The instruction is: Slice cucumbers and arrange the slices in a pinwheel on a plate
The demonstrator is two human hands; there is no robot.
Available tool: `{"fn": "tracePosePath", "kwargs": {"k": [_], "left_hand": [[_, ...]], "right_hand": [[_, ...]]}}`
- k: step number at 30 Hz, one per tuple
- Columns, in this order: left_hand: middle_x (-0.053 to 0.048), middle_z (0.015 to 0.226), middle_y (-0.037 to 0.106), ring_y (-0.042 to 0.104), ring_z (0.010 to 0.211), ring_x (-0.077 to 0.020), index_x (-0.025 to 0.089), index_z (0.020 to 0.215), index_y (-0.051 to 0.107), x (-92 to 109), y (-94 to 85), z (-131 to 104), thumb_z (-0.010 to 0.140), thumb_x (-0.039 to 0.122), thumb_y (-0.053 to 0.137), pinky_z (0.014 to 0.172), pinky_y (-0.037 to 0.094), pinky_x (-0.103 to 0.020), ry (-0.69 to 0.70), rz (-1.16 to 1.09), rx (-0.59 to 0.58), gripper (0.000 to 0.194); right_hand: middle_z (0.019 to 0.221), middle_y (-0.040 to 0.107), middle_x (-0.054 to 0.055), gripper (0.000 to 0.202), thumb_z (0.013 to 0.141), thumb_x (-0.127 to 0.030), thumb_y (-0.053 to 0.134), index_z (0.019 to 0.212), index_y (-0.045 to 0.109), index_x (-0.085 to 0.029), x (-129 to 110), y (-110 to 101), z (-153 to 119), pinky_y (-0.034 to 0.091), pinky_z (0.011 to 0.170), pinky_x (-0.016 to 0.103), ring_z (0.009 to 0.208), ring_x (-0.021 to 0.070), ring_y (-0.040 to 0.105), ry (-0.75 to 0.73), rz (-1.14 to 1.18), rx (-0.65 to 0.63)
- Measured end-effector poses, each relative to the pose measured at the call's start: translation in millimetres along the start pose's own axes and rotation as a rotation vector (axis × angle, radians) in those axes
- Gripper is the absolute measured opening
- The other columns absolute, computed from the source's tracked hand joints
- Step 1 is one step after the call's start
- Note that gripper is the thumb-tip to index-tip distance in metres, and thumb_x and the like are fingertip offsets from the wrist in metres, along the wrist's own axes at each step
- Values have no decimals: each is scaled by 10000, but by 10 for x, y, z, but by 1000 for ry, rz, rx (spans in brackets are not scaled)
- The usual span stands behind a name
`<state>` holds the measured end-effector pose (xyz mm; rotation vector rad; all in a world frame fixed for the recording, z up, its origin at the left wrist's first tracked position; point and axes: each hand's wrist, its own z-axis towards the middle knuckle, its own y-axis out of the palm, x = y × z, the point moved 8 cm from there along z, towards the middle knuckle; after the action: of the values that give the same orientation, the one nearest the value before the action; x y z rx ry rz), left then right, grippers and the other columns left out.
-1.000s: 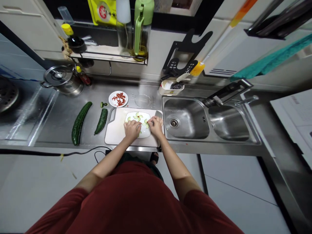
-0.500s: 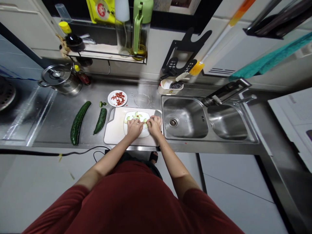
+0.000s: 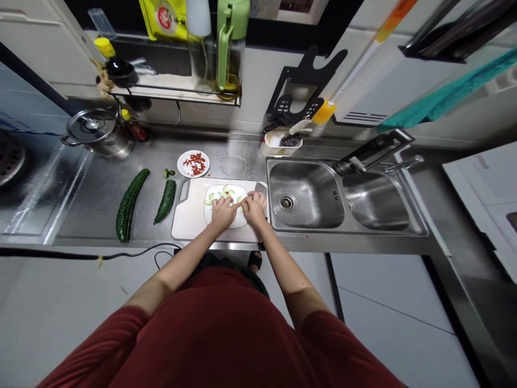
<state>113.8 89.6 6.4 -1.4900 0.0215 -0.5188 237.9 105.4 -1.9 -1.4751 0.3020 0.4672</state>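
A white plate rests on the cutting board, with pale green cucumber slices laid out in a petal-like shape and a small red bit among them. My left hand lies over the plate's middle, fingers spread and thumb stretched toward the right hand. At the plate's right side my right hand is closed, its fingertips pinched at a cucumber slice; the fingers partly cover this slice. A grey, blade-like flat piece shows beyond my right hand, partly hidden by it.
Left of the board lie a cut cucumber, a long whole cucumber and small green pieces. Behind is a small plate of chopped red bits. A double sink adjoins on the right; a lidded pot stands back left.
The camera view has shifted slightly. Both hands stay over the plate, with only small finger movement around the slice at its right side.
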Motion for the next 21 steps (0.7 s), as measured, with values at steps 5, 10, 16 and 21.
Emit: {"fn": "tracePosePath", "kwargs": {"k": [5, 10, 16, 21], "left_hand": [[-83, 1141, 582, 451, 1016, -272, 371, 1120, 677, 3, 8, 9, 906, 303, 451, 850, 271, -450, -3, -11, -15, 318], [-97, 1123, 584, 450, 1024, -274, 353, 1106, 689, 12, -34, 18, 891, 291, 480, 851, 268, -451, -26, -23, -28, 306], [-94, 1099, 588, 447, 1008, -273, 326, 1055, 706, -16, -90, 0, 896, 303, 466, 860, 258, -455, -46, -17, 13, 290], [-93, 1120, 585, 445, 1011, -273, 333, 1092, 692, -11, -58, -7, 893, 297, 464, 855, 258, -450, -29, -13, -2, 305]], "right_hand": [[1251, 459, 90, 147, 858, -274, 524, 878, 659, -219, 8, -1, -7, 225, 1003, 456, 1207, 301, 271, 13, 13, -4], [1239, 473, 89, 151, 854, -263, 520, 874, 664, -224, 38, -45, -15, 237, 1000, 465, 1199, 307, 291, 30, 39, 14], [1247, 474, 88, 154, 851, -251, 522, 897, 667, -229, 65, -145, -1, 263, 986, 448, 1184, 305, 298, 57, 35, 42], [1238, 472, 84, 141, 853, -280, 536, 884, 662, -227, 49, -93, 2, 245, 998, 448, 1191, 301, 296, 47, 55, 46]]}}
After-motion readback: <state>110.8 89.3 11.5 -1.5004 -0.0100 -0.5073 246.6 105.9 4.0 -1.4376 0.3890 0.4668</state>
